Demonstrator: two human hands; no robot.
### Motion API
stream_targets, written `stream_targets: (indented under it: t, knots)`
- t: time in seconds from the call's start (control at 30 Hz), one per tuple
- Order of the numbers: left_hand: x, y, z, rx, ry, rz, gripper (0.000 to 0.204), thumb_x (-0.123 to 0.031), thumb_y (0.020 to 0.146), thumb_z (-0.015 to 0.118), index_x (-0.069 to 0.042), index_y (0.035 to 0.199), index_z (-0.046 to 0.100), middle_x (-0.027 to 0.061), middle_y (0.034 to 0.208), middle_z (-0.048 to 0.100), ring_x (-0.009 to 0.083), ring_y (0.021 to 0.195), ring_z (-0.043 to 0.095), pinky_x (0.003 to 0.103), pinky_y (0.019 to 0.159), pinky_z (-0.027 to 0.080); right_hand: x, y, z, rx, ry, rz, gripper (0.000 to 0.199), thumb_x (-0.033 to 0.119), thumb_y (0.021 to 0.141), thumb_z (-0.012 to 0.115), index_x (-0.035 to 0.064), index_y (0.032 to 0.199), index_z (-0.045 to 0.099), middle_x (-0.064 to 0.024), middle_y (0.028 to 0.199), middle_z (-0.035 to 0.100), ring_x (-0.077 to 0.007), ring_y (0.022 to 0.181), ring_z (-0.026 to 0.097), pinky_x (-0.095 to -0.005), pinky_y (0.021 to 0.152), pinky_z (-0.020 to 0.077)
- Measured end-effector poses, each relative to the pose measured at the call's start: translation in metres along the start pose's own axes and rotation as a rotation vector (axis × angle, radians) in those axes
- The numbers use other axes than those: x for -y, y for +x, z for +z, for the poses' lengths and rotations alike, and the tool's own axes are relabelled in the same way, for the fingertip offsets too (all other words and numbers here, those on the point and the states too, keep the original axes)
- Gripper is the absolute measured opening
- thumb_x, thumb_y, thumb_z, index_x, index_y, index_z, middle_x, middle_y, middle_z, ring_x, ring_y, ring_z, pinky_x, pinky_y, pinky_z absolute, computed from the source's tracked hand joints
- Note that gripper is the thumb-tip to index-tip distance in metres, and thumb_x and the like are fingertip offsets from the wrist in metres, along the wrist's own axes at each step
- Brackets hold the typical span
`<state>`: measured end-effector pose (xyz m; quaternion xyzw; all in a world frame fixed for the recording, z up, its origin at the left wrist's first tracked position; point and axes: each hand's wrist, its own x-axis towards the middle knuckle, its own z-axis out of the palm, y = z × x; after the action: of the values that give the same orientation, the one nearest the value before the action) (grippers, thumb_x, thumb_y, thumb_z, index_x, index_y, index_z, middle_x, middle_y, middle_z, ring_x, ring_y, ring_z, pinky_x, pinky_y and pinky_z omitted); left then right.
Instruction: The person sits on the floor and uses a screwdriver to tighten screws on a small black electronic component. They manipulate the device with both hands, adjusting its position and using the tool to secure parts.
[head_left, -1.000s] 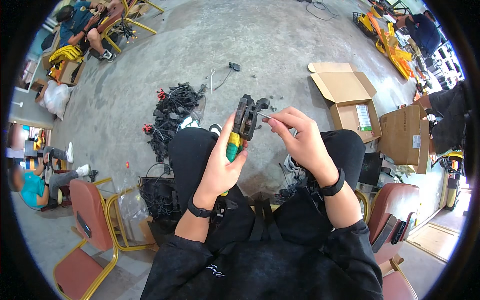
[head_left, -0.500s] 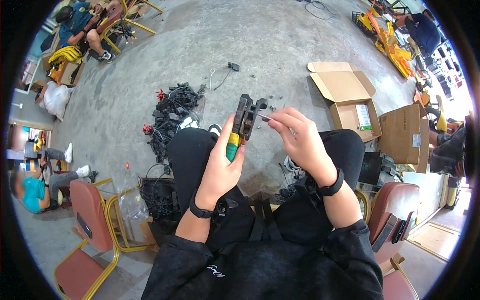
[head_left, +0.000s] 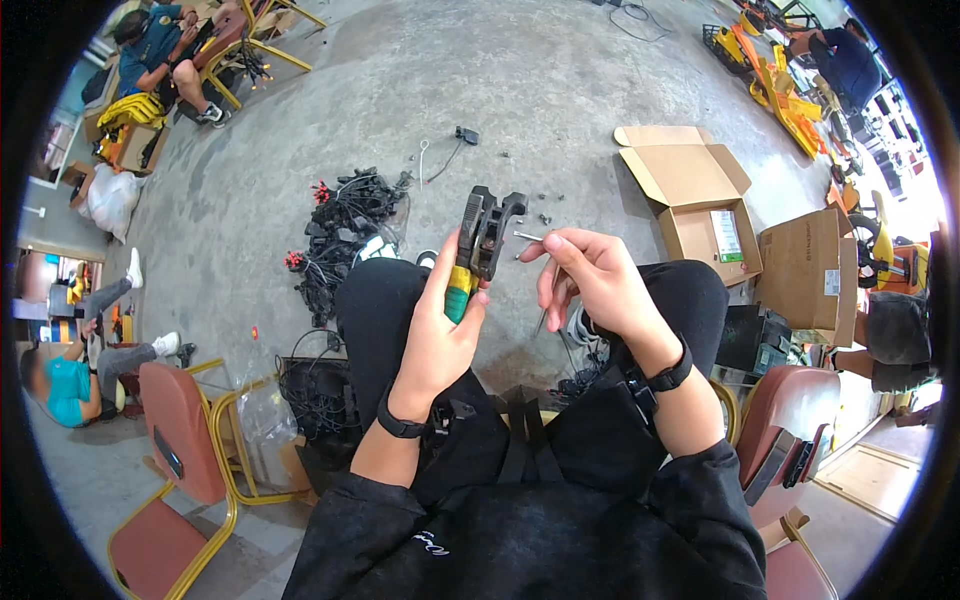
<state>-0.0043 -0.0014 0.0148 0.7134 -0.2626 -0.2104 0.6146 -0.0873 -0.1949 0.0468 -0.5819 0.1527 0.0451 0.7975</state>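
My left hand (head_left: 440, 345) is closed around a hand tool with a green-and-yellow grip (head_left: 458, 292). At its top end, against the fingers, is a black bracket-like part (head_left: 490, 225) with a notched side; where the tool stops and the part begins I cannot tell. To the right, my right hand (head_left: 605, 285) pinches a thin metal rod (head_left: 530, 236) between thumb and forefinger. The rod's end points at the black part with a small gap between them. Another thin piece shows below the curled fingers, too small to name.
Tangled black cables (head_left: 350, 230) with red ends lie on the floor ahead left. An open cardboard box (head_left: 690, 220) and a closed-sided carton (head_left: 805, 270) stand at right. Small black bits (head_left: 544, 218) lie ahead. Chairs (head_left: 180, 430) flank me; other people sit farther off.
My right hand has drawn the rod slightly back from the black part and turned, its lower fingers curling more. The left hand keeps its hold, tilting the tool slightly.
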Motion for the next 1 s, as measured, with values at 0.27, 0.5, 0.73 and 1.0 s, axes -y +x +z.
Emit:
stream_targets:
  t: [0.27,0.5,0.73,1.0]
  knots:
    - [-0.001,-0.001,-0.001,0.010,-0.030,-0.007,0.071,0.009,0.088,0.059,-0.001,0.151,0.027,0.0064,0.107,0.061,0.0103,0.091,0.058,0.025,0.082,0.050,-0.018,0.010,0.007,-0.313,-0.763,-0.628,0.015,0.011,0.090,0.066,0.0019,0.102,0.068,-0.0110,0.085,0.062,-0.0226,0.074,0.063,-0.0313,0.066,0.0490]
    - [0.000,0.000,0.001,0.016,0.031,0.045,0.068,0.006,0.090,0.059,0.000,0.150,0.026,0.0071,0.115,0.058,0.0116,0.098,0.057,0.026,0.087,0.048,-0.013,0.008,0.008,-0.353,-0.863,-0.731,0.018,0.006,0.086,0.070,0.0019,0.103,0.068,-0.0124,0.100,0.059,-0.0257,0.084,0.063,-0.0345,0.073,0.0514]
    - [0.000,0.001,-0.002,0.033,0.129,0.108,0.065,0.005,0.092,0.056,0.001,0.150,0.026,0.0085,0.121,0.056,0.0127,0.102,0.056,0.026,0.091,0.045,-0.012,0.009,0.008,-0.438,-1.000,-0.853,0.023,0.008,0.081,0.073,0.0078,0.104,0.070,-0.0142,0.111,0.058,-0.0302,0.097,0.063,-0.0353,0.081,0.0532]
    - [0.005,-0.001,-0.004,-0.008,0.250,0.236,0.061,0.003,0.094,0.055,0.002,0.149,0.027,0.0103,0.125,0.056,0.0134,0.103,0.055,0.026,0.091,0.044,-0.010,0.009,0.006,-0.538,-1.237,-0.919,0.032,0.017,0.075,0.078,0.0177,0.106,0.072,-0.0113,0.132,0.057,-0.0352,0.120,0.055,-0.0441,0.097,0.0456]
